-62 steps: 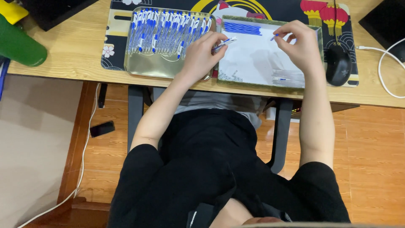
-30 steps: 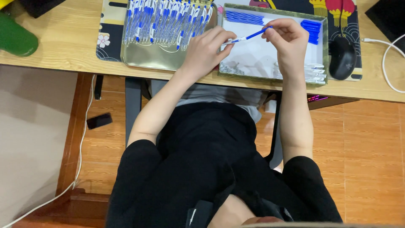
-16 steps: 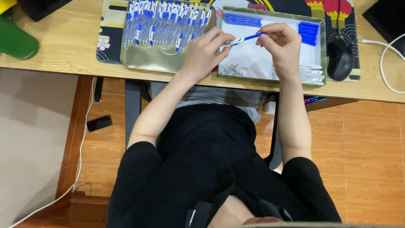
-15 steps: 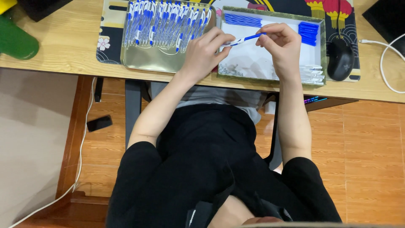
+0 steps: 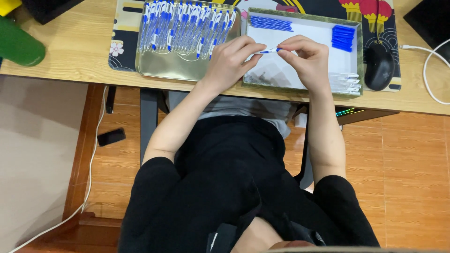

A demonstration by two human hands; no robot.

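Now both hands have closed in: the left hand (image 5: 229, 61) and right hand (image 5: 304, 58) pinch opposite ends of a blue-and-white pen (image 5: 268, 50), far less of it showing than a second ago, above the white tray (image 5: 300, 28); it looks nearly assembled, with finished pens (image 5: 187, 26) left of it on the counter (image 5: 75, 51).

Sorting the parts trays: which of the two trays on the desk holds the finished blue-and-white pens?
The gold metal tray beside the left hand; it is packed with assembled pens, while the white-lined tray holds only separate parts.
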